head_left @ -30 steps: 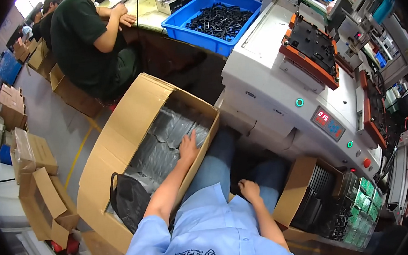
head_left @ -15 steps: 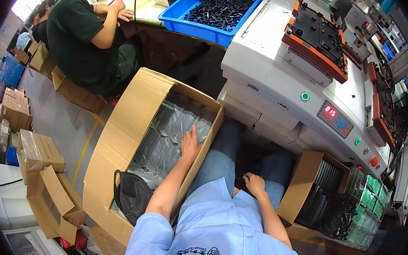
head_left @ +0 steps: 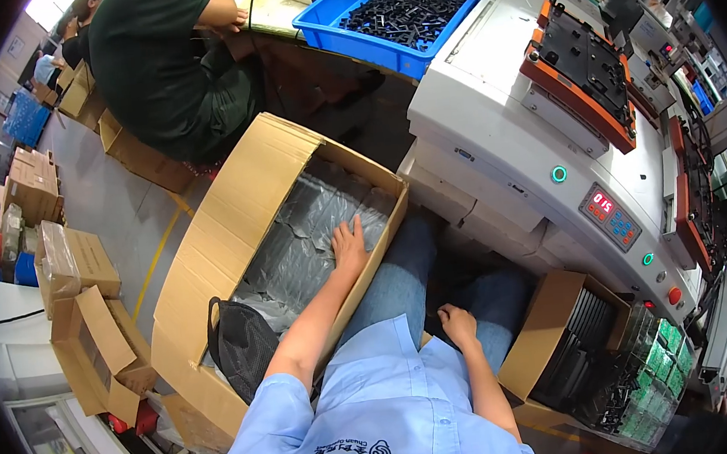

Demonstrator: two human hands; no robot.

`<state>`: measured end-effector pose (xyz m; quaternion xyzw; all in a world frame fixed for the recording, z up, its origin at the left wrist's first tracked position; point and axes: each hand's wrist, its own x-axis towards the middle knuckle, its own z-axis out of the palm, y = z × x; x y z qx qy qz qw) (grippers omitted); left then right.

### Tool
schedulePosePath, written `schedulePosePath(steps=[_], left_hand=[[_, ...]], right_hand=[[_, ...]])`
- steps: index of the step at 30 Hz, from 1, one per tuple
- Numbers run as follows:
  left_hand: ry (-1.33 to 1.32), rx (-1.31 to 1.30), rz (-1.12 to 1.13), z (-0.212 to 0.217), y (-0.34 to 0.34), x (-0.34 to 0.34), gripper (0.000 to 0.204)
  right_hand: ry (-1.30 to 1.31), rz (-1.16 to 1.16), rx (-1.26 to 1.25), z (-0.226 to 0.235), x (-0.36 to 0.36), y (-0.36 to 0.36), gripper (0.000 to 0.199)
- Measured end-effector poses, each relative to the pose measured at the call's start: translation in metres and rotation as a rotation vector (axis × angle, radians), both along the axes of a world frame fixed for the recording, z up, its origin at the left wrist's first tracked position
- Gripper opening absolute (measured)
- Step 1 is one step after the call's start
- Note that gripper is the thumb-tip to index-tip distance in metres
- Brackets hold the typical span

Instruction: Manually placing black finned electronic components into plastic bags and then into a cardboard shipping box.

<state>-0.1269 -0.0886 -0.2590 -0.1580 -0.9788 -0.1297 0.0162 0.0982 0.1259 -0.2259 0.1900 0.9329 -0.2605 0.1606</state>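
Note:
My left hand (head_left: 348, 247) lies with fingers spread on grey plastic-wrapped packs (head_left: 301, 250) inside a large open cardboard box (head_left: 210, 249). The box leans against my left leg, its long flap folded out. My right hand (head_left: 457, 324) rests at my right thigh, fingers curled in and nothing seen in them. A black mesh item with a strap loop (head_left: 245, 350) sits at the box's near end, beside my left forearm.
At right stands a white machine (head_left: 493, 120) with an orange-edged black fixture (head_left: 584, 74). A blue tray (head_left: 405, 55) of small black parts sits on the bench. Right of my leg is a carton of black parts (head_left: 563, 331); another person (head_left: 160, 80) sits far left.
The view has shifted slightly, moving the machine and tray rightward. My left hand stays on the wrapped packs, with its fingers slightly rearranged. The other person leans closer to the bench.

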Motion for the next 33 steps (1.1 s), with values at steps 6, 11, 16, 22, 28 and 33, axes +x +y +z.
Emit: schedulePosePath(steps=[6,11,16,22,28,33], left_hand=[[-0.092,0.112,-0.081,-0.013,-0.002,-0.006,0.086],[-0.127,-0.013,-0.100,-0.010,0.003,-0.010,0.086],[-0.122,0.076,0.002,0.006,0.010,-0.008,0.083],[-0.151,0.431,0.037,0.032,0.007,-0.011,0.085],[-0.165,0.453,0.066,0.040,0.000,-0.006,0.083],[0.005,0.557,0.019,0.110,-0.020,0.005,0.079]], right_hand=[[-0.012,0.009,-0.010,-0.002,-0.003,-0.001,0.023],[-0.038,0.000,0.001,-0.002,-0.004,-0.001,0.024],[-0.047,-0.011,-0.007,-0.003,-0.004,-0.003,0.023],[-0.041,-0.015,-0.006,-0.003,-0.002,0.000,0.024],[-0.041,-0.019,-0.005,-0.005,-0.004,-0.001,0.024],[-0.008,-0.050,-0.043,-0.004,-0.003,0.002,0.024]])
